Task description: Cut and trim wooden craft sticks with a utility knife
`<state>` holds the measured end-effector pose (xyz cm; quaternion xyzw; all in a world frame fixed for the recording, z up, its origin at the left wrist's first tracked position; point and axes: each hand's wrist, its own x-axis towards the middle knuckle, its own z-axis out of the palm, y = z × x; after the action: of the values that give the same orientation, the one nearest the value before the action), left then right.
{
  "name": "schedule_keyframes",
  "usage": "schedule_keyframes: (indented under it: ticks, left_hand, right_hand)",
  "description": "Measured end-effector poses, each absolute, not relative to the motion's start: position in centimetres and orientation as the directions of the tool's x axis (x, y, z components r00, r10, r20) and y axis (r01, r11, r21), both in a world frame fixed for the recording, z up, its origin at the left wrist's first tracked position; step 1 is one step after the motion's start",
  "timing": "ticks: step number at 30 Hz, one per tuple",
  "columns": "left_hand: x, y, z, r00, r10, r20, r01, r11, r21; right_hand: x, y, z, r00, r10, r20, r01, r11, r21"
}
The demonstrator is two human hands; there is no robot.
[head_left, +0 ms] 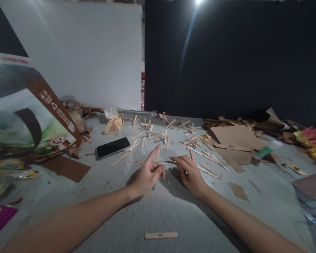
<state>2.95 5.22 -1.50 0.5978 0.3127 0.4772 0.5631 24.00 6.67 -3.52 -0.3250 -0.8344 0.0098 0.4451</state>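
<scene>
My left hand (150, 172) pinches a wooden craft stick (158, 157) held upright between thumb and fingers, its index finger stretched upward. My right hand (189, 174) is closed around a thin tool (175, 162) with a dark narrow tip and a yellow part. That tip points left and meets or nearly meets the stick. A red-and-white striped end (191, 155) shows behind the right hand; whether it belongs to the tool I cannot tell. Beyond both hands lie several crossed craft sticks (171, 124). One marked craft stick (161, 235) lies flat near me.
A phone (113, 148) lies left of the hands. Loose sticks (210, 170) and cardboard sheets (233, 142) are on the right, with a green-labelled tube (267, 150). A large printed bag (28, 105) stands at left. White (81, 52) and black panels (234, 59) close off the back.
</scene>
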Motion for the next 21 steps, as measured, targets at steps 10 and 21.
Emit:
schedule_keyframes:
  ticks: [10,21]
  left_hand:
    - [2.91,5.15,-1.45,0.361,0.909,0.210,-0.157,-0.163,0.974]
    - [2.89,5.20,-1.50,0.368,0.909,0.197,-0.146,-0.153,0.977]
  right_hand:
    - [24.08,6.72,-3.52,-0.415,0.534,0.737,0.539,0.797,-0.273]
    - [24.27,6.85,-3.94,-0.410,0.536,0.738,0.569,0.783,-0.253]
